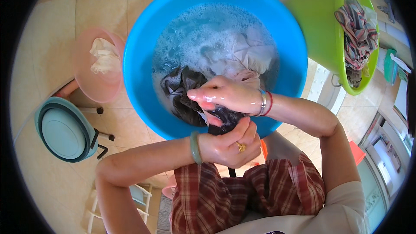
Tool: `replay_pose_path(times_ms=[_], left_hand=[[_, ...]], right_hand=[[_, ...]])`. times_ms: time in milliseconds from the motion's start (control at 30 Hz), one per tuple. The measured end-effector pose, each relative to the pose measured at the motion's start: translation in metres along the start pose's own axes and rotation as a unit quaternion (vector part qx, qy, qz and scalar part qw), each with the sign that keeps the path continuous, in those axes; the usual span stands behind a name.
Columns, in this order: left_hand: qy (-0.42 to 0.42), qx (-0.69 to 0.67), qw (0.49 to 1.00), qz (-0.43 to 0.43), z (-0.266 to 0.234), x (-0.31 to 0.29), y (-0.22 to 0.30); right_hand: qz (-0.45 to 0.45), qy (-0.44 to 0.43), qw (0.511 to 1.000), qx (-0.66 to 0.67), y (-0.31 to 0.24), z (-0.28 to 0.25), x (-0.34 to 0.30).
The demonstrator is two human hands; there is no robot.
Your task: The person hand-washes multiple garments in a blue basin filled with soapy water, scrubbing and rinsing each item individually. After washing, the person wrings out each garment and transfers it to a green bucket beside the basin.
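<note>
A large blue basin [143, 56] in front of me holds sudsy water [195, 30]. At its near rim my left hand [227, 145], with a green bangle and a gold ring, is closed round a wet dark cloth [226, 117]. Just beyond it, my right hand [229, 95] also grips this cloth, its thumb pointing left and its fingers partly hidden. Suds glisten on both the hand and the fabric. Left of the right hand, a dark garment [186, 82] lies half in the water; whether it joins the held cloth I cannot tell. A pale garment [255, 56] soaks farther right.
On the right, a green bucket [318, 26] leans over with striped clothes [357, 34] in its mouth. A pink basin [86, 89] with a white cloth [104, 56] sits to the left, near a teal folding basin [65, 132]. A white rack [143, 203] stands at lower left.
</note>
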State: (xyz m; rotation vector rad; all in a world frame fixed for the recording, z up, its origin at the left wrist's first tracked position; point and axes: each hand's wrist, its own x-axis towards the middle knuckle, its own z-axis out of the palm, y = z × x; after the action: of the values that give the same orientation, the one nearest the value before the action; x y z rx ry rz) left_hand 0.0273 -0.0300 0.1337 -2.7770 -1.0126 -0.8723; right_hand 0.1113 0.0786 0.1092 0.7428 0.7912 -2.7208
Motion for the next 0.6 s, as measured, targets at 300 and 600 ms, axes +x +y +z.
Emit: replay_pose_path(times_ms=[300, 600], left_hand=[[-0.003, -0.154, 0.988, -0.033, 0.027, -0.03, -0.024], [0.278, -0.352, 0.524, -0.724, 0.012, -0.017, -0.05]], right_hand=[[-0.021, 0.175, 0.984, 0.028, 0.024, -0.03, 0.014], [-0.114, 0.143, 0.977, 0.11, 0.004, -0.04, -0.037]])
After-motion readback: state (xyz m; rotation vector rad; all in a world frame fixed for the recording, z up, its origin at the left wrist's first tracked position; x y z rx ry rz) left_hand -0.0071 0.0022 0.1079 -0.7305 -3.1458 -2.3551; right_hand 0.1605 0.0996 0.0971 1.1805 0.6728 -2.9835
